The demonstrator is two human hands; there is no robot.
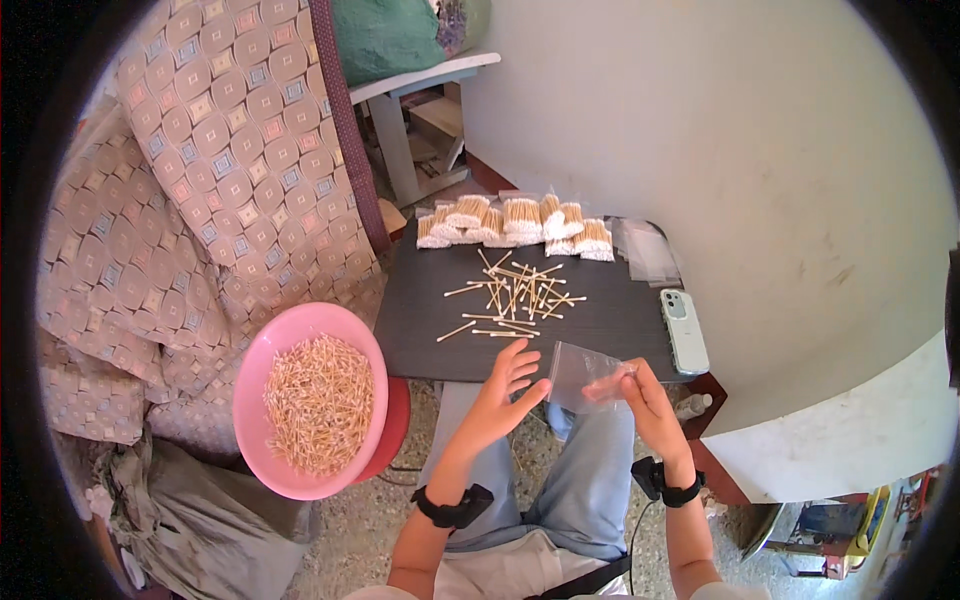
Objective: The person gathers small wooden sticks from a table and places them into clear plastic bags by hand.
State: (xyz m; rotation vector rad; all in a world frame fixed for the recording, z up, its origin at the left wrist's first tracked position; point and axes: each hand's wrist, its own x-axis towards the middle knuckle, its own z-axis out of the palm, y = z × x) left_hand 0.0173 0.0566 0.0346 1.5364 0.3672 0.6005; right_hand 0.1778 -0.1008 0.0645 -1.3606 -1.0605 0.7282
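Pinching the small clear bag [573, 373] at its right side, the right hand [652, 405] has thumb and fingers together on the plastic, while the left hand [500, 398] has its fingers spread apart and holds nothing that I can see. The bag is in the air at the near edge of the worktop [420, 310], between the two hands; from my remote place I cannot tell if the left thumb touches it. For me the important relation is this: the loose cotton swabs [520, 288] lie beyond the bag and a little to its left, around the middle of the worktop, and the left hand is the nearer one, its fingertips just beside the closest swabs. These closest ones lie with their long axis roughly along the near edge, but farther in the sticks cross in many directions, so I find no common axis there. The filled bags [521, 218] make a row along the far edge, with flat bags [648, 252] near the far right corner.
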